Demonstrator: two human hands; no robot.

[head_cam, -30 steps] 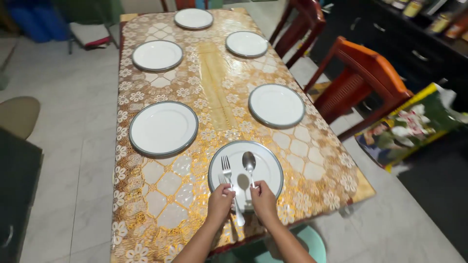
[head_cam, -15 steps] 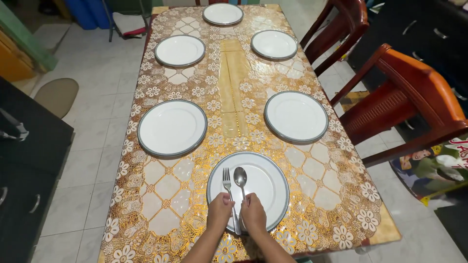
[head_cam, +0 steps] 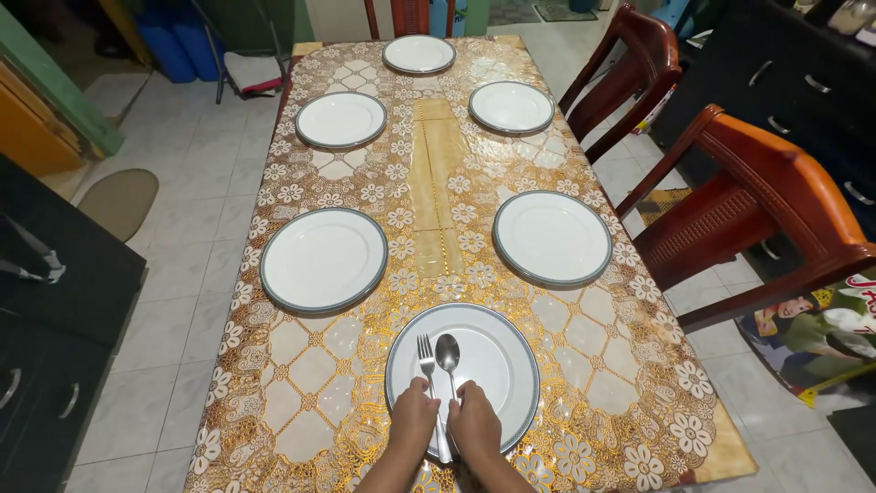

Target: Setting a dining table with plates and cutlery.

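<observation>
Head view: left hand (head_cam: 413, 420) pinches fork (head_cam: 426, 358), right hand (head_cam: 474, 422) pinches spoon (head_cam: 448, 354), both on plate (head_cam: 506, 342) at 6 o'clock of table (head_cam: 310, 342).

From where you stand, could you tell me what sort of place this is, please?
Most likely a home dining room. A long table under a gold floral cloth is set with six white plates, red wooden chairs stand alongside, and both hands hold a fork and spoon on the nearest plate.
</observation>
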